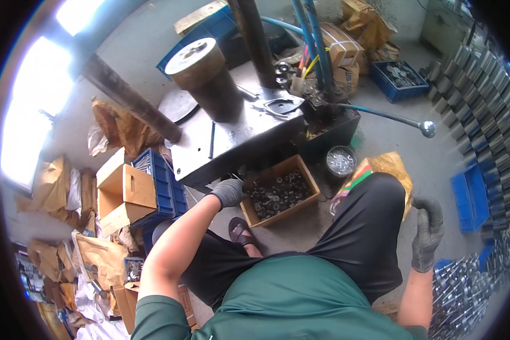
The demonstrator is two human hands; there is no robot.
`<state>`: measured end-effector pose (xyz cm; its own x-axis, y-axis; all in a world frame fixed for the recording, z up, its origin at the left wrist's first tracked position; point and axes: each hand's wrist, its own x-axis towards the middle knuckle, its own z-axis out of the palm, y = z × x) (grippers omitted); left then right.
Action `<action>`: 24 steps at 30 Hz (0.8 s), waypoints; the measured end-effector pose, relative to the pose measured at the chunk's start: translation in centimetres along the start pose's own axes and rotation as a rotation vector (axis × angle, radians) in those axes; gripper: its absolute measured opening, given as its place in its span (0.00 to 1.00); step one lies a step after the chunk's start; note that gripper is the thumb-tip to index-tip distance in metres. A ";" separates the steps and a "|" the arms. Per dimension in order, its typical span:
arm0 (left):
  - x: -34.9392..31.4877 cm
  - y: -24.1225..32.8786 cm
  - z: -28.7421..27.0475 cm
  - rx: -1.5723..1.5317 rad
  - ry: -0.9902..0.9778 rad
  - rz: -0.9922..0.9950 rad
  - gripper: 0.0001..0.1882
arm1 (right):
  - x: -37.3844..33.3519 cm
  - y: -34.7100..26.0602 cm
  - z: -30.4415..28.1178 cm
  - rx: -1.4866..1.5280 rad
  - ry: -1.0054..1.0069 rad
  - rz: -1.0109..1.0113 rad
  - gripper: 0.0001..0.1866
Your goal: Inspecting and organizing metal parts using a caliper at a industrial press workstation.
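Note:
My left hand (228,193), in a grey glove, is at the front edge of the steel press table, beside the left wall of an open cardboard box (306,202). Its fingers are curled, and a thin pale thing shows at their tips, too small to make out. Dark round metal parts (275,195) fill the bottom of that box. My right hand (428,233), also gloved, hangs to the right of my knee, fingers loosely bent and apart with nothing seen in them. Pliers (269,107) lie on the press table (232,141).
A thick steel cylinder (207,79) stands on the table between steel columns. A blue lever with a ball end (428,129) sticks out to the right. On the floor are a round tub of shiny parts (341,161), blue crates (471,198), stacked metal tubes (481,85) and a heap of bolts (464,294).

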<state>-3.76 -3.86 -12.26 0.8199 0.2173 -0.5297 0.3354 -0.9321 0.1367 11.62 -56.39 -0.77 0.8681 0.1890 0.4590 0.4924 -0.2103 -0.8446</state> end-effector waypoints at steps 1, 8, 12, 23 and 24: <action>-1.9 0.7 -1.6 0.016 0.016 -0.014 0.17 | 0.8 -2.3 1.0 0.003 -0.123 -0.081 0.11; -12.6 10.4 -12.7 -0.657 -0.083 0.113 0.15 | 5.0 -10.2 11.2 -0.024 -0.614 -0.776 0.18; -14.8 16.2 -17.0 -0.712 -0.182 0.380 0.16 | 5.5 -11.0 11.4 -0.315 -0.612 -0.879 0.22; -3.7 34.4 -17.3 -1.249 -0.216 0.302 0.27 | -2.8 10.4 -3.8 0.206 0.181 0.296 0.14; -2.6 36.4 -16.5 -1.171 -0.178 0.272 0.23 | -4.6 13.5 -5.1 0.422 0.308 0.503 0.13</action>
<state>13.98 -33.59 7.94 0.8844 -0.0737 -0.4608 0.4538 -0.0948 0.8860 14.61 -64.96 -12.91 0.9921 -0.1253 -0.0088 0.0165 0.1997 -0.9797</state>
